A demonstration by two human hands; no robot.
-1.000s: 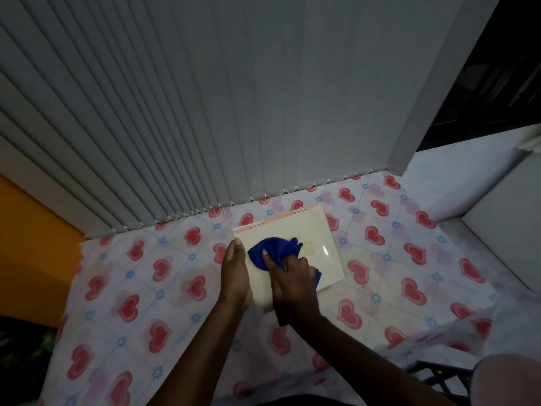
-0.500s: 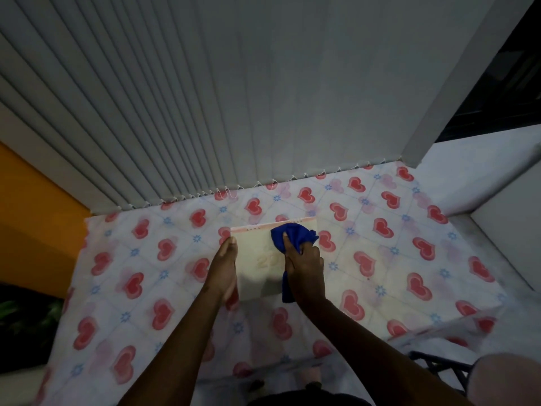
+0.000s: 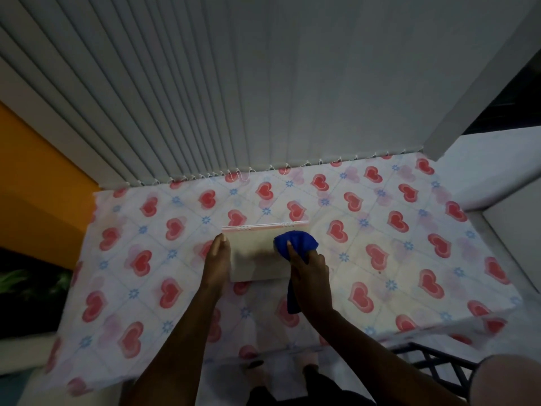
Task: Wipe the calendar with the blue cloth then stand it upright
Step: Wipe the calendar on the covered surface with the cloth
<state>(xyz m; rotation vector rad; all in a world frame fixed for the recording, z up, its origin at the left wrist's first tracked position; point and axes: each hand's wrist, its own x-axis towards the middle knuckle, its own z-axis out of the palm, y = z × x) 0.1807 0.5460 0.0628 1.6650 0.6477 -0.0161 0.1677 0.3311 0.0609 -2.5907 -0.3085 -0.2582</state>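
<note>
A cream desk calendar (image 3: 254,253) with a pink strip and wire binding along its far edge lies on the heart-patterned table. My left hand (image 3: 216,259) rests flat against its left edge, fingers straight. My right hand (image 3: 307,268) presses a bunched blue cloth (image 3: 295,244) onto the calendar's right part near the far corner. A tail of the cloth hangs down under my right wrist. The cloth and hand hide the calendar's right edge.
The table wears a white cloth with red hearts (image 3: 409,247). Grey vertical blinds (image 3: 263,98) stand right behind its far edge. An orange wall (image 3: 38,177) is at left, a pale ledge (image 3: 491,171) at right, and a black metal frame (image 3: 433,361) below the front right.
My right hand has moved the blue cloth from the calendar's middle to its far right part. The calendar's right side has swung toward me, so it now lies square to me. My left hand stays on its left edge.
</note>
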